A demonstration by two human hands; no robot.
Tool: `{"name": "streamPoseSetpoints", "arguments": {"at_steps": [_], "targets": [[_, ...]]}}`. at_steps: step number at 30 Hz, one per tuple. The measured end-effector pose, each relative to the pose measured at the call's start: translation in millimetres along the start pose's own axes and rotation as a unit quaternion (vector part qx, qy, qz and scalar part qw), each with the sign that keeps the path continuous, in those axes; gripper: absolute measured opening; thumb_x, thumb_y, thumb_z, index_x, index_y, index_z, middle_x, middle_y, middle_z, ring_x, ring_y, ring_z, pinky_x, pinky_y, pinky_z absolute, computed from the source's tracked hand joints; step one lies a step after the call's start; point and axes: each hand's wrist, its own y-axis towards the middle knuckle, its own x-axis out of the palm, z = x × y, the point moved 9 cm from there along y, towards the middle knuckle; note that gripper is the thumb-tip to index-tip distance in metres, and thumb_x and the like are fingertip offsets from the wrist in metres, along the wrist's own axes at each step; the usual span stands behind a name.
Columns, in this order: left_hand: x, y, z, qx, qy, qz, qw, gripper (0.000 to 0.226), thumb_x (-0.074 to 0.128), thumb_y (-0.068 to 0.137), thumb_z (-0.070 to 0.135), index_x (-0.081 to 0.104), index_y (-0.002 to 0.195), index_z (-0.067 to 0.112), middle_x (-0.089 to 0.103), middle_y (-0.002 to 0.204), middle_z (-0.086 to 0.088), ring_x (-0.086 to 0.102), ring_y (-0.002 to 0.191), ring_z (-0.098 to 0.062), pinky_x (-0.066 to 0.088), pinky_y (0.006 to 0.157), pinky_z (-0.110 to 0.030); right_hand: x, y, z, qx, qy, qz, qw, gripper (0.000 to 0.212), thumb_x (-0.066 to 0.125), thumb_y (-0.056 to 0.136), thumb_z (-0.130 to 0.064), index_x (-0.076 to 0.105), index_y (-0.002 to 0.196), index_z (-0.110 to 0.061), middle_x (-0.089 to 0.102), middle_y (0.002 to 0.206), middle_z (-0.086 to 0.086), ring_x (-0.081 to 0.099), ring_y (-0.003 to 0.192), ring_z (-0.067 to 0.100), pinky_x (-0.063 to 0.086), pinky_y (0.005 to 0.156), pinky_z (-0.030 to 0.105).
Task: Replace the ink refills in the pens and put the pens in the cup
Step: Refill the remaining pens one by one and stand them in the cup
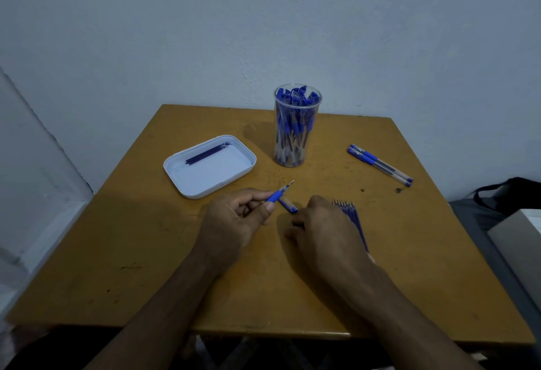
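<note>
— Your forearms come in from the bottom edge, and both hands sit over the middle of the wooden table [123, 252]. What is your left hand [234, 223] doing?

— Your left hand has its fingers curled round a pen [278, 194], pinching the blue grip section between thumb and forefinger. The metal tip points up and away from you, toward the cup.

— And your right hand [325, 232]?

— Your right hand lies knuckles-up just beside the left, fingers bent down toward the table. A pen cap [288, 205] lies at its fingertips, between your two hands. Whether those fingers actually pinch the cap, I cannot tell; they hide the contact.

— Where are the refills?

— A row of blue ink refills [352, 217] lies on the table under and just right of your right hand, metal tips pointing away from you. More dark refills [206, 153] lie in the white tray [205, 191], along its far rim, to the left of the cup.

— And the cup?

— Your clear plastic cup [297, 126] stands upright near the far edge, packed with blue capped pens. Two more capped pens [380, 164] lie side by side, touching, on the far right part of the table, well apart from your hands.
</note>
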Motion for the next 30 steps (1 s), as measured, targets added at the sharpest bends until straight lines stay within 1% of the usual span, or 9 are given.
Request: {"name": "streamPoseSetpoints", "arguments": {"at_steps": [7,14,16,18,19,20,22,26,30], "targets": [[0.6,-0.9,2.3,0.02,0.022,-0.013,0.999,0.023,0.069,0.093,0.018,0.072,0.114,0.027,0.072,0.083,0.001,0.068,0.074,-0.012,0.056,0.07,-0.02,6.2,4.5,1.4,0.01,-0.03,-0.031,0.999,0.025,0.057,0.101,-0.037,0.069,0.121,-0.028,0.042,0.105,-0.007,0.046,0.084,0.008,0.038,0.071,0.025],[2.5,-1.7,2.3,0.024,0.038,-0.024,0.999,0.024,0.069,0.091,0.023,0.072,0.114,0.028,0.073,0.084,0.005,0.07,0.079,-0.018,0.059,0.071,-0.026,4.2,4.3,2.1,0.018,-0.025,-0.034,0.999,0.029,0.058,0.1,-0.038,0.067,0.126,-0.027,0.044,0.108,-0.006,0.046,0.089,0.009,0.039,0.075,0.025],[2.8,-1.8,2.3,0.02,0.033,-0.026,0.999,0.024,0.07,0.092,0.019,0.072,0.113,0.031,0.073,0.082,0.006,0.069,0.076,-0.016,0.057,0.07,-0.023,-5.1,2.4,3.6,0.011,0.008,-0.009,1.0,0.024,0.058,0.1,-0.035,0.071,0.119,-0.027,0.052,0.108,-0.006,0.049,0.089,0.007,0.039,0.074,0.021],[3.2,-1.9,4.2,0.022,0.027,-0.03,0.999,0.025,0.07,0.092,0.018,0.072,0.113,0.03,0.073,0.081,0.006,0.069,0.075,-0.014,0.056,0.07,-0.02,-19.3,0.6,8.8,0.011,0.132,0.035,0.991,0.016,0.062,0.099,-0.031,0.074,0.11,-0.033,0.061,0.094,-0.011,0.055,0.079,0.002,0.037,0.065,0.012],[3.6,-1.8,4.9,0.023,0.023,-0.031,0.999,0.025,0.07,0.092,0.018,0.072,0.114,0.03,0.074,0.082,0.005,0.069,0.076,-0.014,0.057,0.07,-0.021,-21.2,-0.1,13.8,0.025,0.257,0.035,0.965,0.016,0.065,0.098,-0.027,0.074,0.108,-0.036,0.065,0.083,-0.012,0.056,0.068,0.0,0.037,0.057,0.01],[3.8,-1.8,5.4,0.023,0.02,-0.033,0.999,0.025,0.07,0.091,0.019,0.073,0.114,0.029,0.074,0.083,0.005,0.07,0.077,-0.014,0.057,0.07,-0.021,-17.8,-1.0,17.3,0.045,0.4,0.014,0.915,0.015,0.066,0.098,-0.024,0.077,0.102,-0.032,0.066,0.072,-0.007,0.053,0.055,0.002,0.037,0.049,0.012],[4.7,-2.2,7.1,0.027,0.02,-0.037,0.999,0.026,0.07,0.09,0.021,0.073,0.115,0.029,0.075,0.085,0.006,0.07,0.078,-0.014,0.057,0.07,-0.02,-9.7,-2.3,18.4,0.078,0.547,-0.02,0.833,0.013,0.067,0.097,-0.023,0.08,0.097,-0.02,0.061,0.062,0.005,0.045,0.045,0.007,0.034,0.039,0.02],[6.1,-2.9,7.4,0.032,0.027,-0.04,0.998,0.026,0.071,0.091,0.018,0.072,0.115,0.029,0.075,0.086,0.008,0.07,0.078,-0.015,0.056,0.069,-0.019,-2.0,-1.9,21.2,0.103,0.579,0.018,0.808,0.01,0.072,0.093,-0.021,0.08,0.094,-0.016,0.066,0.067,0.012,0.046,0.044,0.01,0.033,0.037,0.022],[4.7,-2.6,6.4,0.028,0.019,-0.039,0.999,0.026,0.07,0.092,0.017,0.072,0.116,0.027,0.074,0.083,0.008,0.07,0.077,-0.012,0.056,0.07,-0.019,1.7,-3.3,21.5,0.132,0.642,0.04,0.754,0.011,0.073,0.092,-0.018,0.08,0.098,-0.012,0.071,0.075,0.014,0.051,0.05,0.012,0.037,0.038,0.025]]}}
